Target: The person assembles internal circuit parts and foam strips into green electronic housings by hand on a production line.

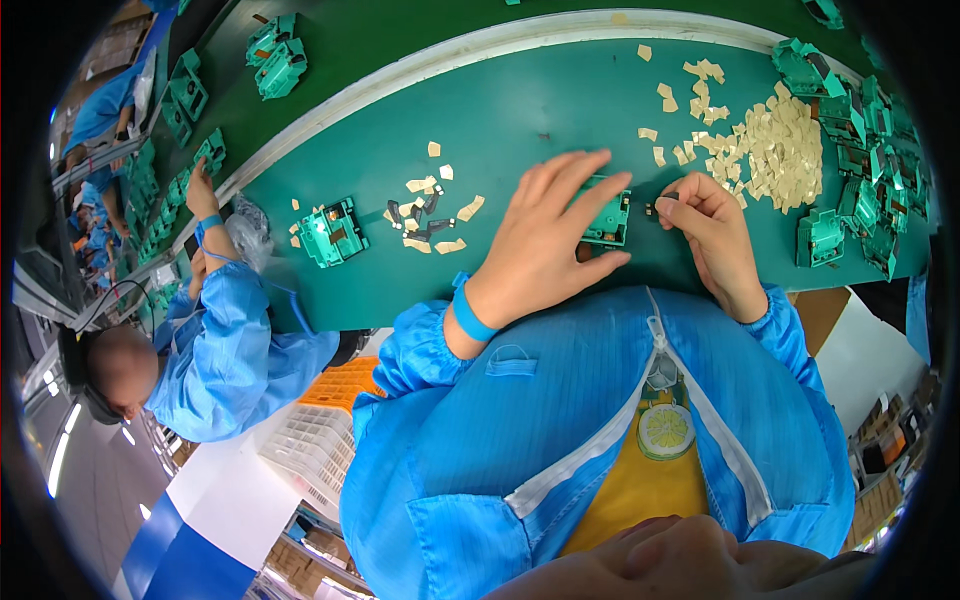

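My left hand [545, 225] is spread over a small green plastic housing [610, 218], which shows between its forefinger and thumb. Part of that housing is hidden under the fingers, so I cannot tell how firmly they touch it. Just to the right, my right hand [708, 228] pinches a small dark piece [668, 198] between thumb and forefinger. The piece is held apart from the housing, and its exact kind is too small to make out.
A heap of pale cut pieces [775, 150] lies right of my hands, beside stacked green housings [860, 205]. Small black parts [425, 225] and another green housing [333, 232] lie left. Behind a pale rail [450, 60] runs a green belt [360, 40]. A co-worker [215, 340] sits at left.
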The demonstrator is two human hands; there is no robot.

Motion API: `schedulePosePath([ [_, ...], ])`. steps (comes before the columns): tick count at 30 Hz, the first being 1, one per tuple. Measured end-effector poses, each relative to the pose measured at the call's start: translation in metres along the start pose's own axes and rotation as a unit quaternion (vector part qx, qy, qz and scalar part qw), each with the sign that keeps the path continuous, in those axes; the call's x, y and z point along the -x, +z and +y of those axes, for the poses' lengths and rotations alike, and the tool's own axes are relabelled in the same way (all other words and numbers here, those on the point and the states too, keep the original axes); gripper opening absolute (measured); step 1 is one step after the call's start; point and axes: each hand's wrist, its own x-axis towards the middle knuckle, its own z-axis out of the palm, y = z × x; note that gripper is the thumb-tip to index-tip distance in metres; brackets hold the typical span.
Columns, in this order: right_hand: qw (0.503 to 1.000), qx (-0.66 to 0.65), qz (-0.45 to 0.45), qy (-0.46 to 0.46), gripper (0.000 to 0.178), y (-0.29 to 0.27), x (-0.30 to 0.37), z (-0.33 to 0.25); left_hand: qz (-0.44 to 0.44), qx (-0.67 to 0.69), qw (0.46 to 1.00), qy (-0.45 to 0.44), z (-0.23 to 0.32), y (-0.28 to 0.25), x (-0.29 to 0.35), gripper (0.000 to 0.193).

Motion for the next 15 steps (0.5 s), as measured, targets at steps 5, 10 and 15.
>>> schedulePosePath([
  [5, 1.0, 0.006, -0.003, -0.005, 0.017, 0.007, 0.001, -0.001, 0.031, 0.038, 0.997, -0.058, -0.005, 0.024, 0.008, 0.074],
  [10, 1.0, 0.016, 0.008, 0.01, 0.019, 0.01, 0.002, -0.003, 0.061, 0.066, 0.993, -0.077, -0.003, 0.028, 0.007, 0.072],
  [15, 1.0, 0.011, -0.004, 0.011, 0.019, 0.007, -0.001, -0.005, 0.022, 0.15, 0.985, -0.078, -0.007, 0.021, 0.005, 0.077],
])
